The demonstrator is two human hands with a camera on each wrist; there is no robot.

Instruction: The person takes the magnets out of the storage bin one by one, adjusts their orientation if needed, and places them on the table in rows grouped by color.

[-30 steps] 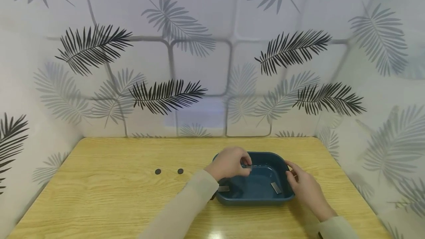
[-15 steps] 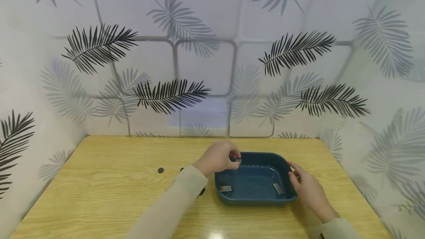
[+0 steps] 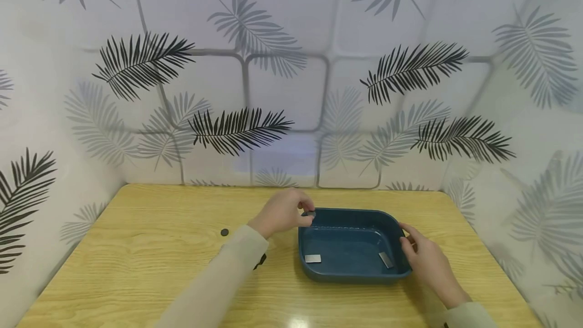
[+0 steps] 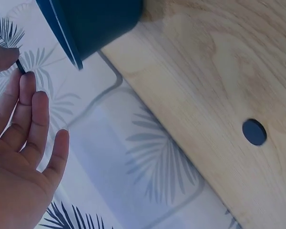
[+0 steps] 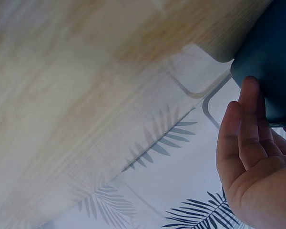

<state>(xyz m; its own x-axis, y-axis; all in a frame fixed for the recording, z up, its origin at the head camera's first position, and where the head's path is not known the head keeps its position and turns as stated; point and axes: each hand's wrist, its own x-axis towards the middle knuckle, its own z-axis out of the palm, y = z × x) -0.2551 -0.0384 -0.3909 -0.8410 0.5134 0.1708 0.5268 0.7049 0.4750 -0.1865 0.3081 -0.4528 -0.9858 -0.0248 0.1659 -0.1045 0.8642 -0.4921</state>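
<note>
Currently, left hand pinches dark disc near far-left corner of tub; right hand grips its right wall. Second disc on worktop left of tub; two plates inside.

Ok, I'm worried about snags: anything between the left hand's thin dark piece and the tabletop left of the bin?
Nothing visible blocks the thin dark piece in the left hand; a black disc lies flat on the tabletop, probably no obstacle.

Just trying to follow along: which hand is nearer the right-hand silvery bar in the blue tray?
Right: the right hand touches the right end of the blue tray, close to that silvery bar; the left hand is by the tray's far left corner.
</note>
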